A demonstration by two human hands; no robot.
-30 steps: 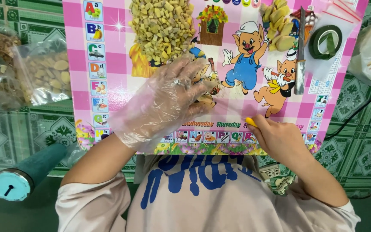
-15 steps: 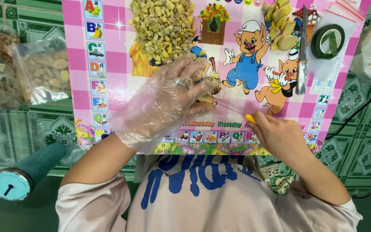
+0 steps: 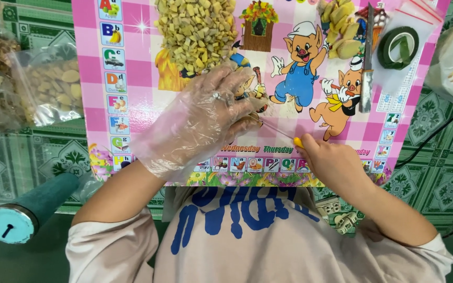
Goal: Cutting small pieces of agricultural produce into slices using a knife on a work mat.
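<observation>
1. The left hand (image 3: 208,118), in a loose clear plastic glove, lay palm down near the middle of the pink cartoon board (image 3: 148,78), its fingers pressed over a small brownish piece (image 3: 248,121) that showed only partly under the fingertips.
2. The grip there was a flat, narrow hold: fingers close together, pinning the piece to the board rather than lifting it.
3. The right hand (image 3: 334,165), bare, rested at the board's near edge, closed tightly around a yellow-handled knife (image 3: 284,134).
4. The thin blade ran from the yellow handle tip toward the piece under the left fingertips; whether the edge touched the piece could not be told.
5. A heap of small chopped yellowish bits (image 3: 195,34) sat at the board's far edge, just beyond the gloved hand.
6. Larger pale uncut pieces (image 3: 342,26) lay toward the far right corner of the board, beside a second knife (image 3: 367,63) lying with its blade along the right side.
7. A roll of green tape (image 3: 399,47) sat on a clear bag at the board's right far corner.
8. Off the board's left edge, clear bags of dried slices (image 3: 48,89) rested on the green patterned floor (image 3: 436,173).
9. A teal cylinder (image 3: 27,212) lay at the near left, well apart from both hands.
</observation>
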